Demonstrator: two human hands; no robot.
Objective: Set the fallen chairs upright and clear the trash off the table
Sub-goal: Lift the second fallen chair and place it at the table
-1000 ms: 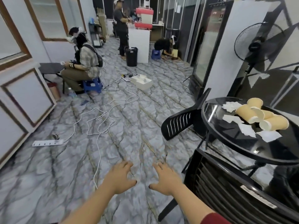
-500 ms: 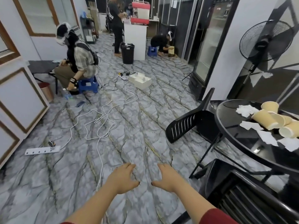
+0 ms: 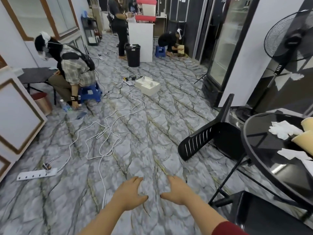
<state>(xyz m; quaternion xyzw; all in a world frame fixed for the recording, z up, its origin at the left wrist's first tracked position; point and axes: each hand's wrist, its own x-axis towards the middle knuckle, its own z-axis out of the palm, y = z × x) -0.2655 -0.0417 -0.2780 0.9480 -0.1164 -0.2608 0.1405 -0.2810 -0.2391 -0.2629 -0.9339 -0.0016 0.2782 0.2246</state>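
A: Status of the chairs?

B: None is upright yet. One fallen chair (image 3: 211, 133) lies tipped on the floor just beside the round black table (image 3: 264, 160), its slatted back pointing left. A second dark chair (image 3: 260, 211) sits at the lower right, partly under the table edge; it is cut off by the frame, so its exact pose cannot be told.

A: Status of the trash?

B: Not cleared. Crumpled white tissue (image 3: 282, 129), flat paper scraps (image 3: 293, 154) and tan paper cups (image 3: 303, 141) lying on their sides are all on the tabletop, at the right edge of view.

A: Hand condition?

B: Left hand (image 3: 129, 195) and right hand (image 3: 177, 190) are held out over the floor, near each other, palms down. Each grip is spread and relaxed, holding nothing and touching nothing.

A: Assessment?

B: The task appears to be at its start. Remaining: raise both chairs, then remove cups, tissue and scraps. The tipped chair is the nearest fully visible item.
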